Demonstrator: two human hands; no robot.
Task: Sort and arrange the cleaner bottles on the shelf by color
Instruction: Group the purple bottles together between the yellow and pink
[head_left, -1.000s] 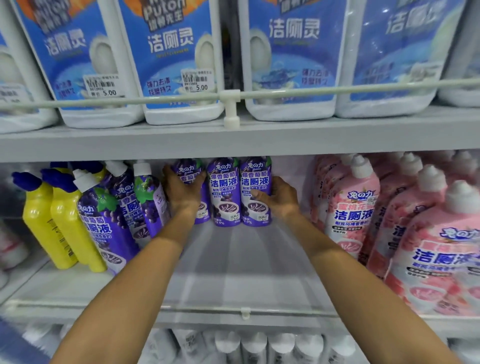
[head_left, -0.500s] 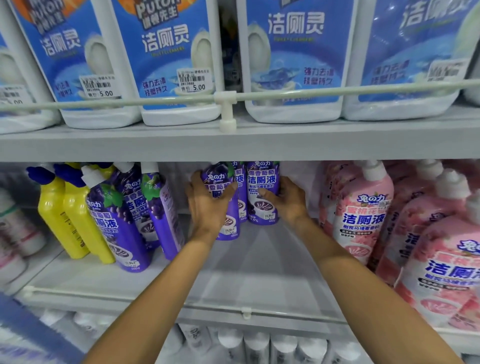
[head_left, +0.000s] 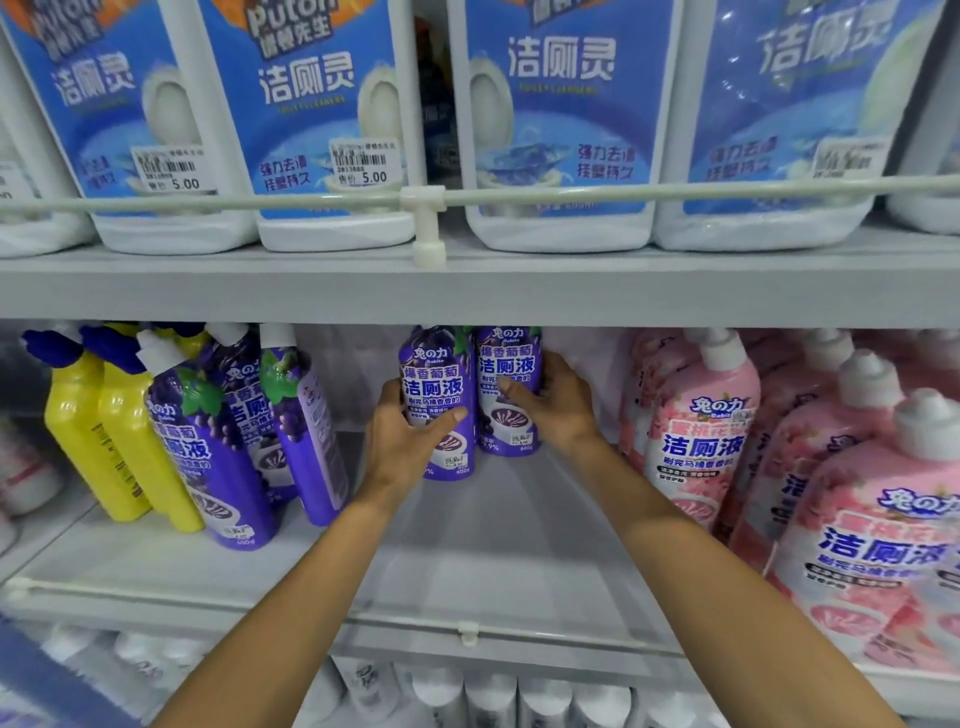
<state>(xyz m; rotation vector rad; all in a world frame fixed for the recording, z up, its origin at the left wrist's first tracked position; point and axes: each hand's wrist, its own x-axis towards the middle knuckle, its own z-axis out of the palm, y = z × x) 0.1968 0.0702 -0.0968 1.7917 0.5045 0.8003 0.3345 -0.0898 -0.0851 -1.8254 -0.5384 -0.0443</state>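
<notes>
Far back on the middle shelf (head_left: 493, 571), the left purple bottle (head_left: 439, 387) is wrapped by the left hand (head_left: 410, 441), and the right purple bottle (head_left: 506, 364), right beside it, is clasped by the right hand (head_left: 558, 410). Yellow bottles (head_left: 78, 431) are stood at the left, pink bottles (head_left: 696, 431) at the right.

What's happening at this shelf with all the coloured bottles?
A person is sorting toilet cleaner bottles on a shop shelf. The left hand grips one purple grape bottle near the back, in the middle. The right hand holds the neighbouring purple bottle. More purple bottles stand to the left beside the yellow bottles, and the pink bottles fill the right side.
</notes>
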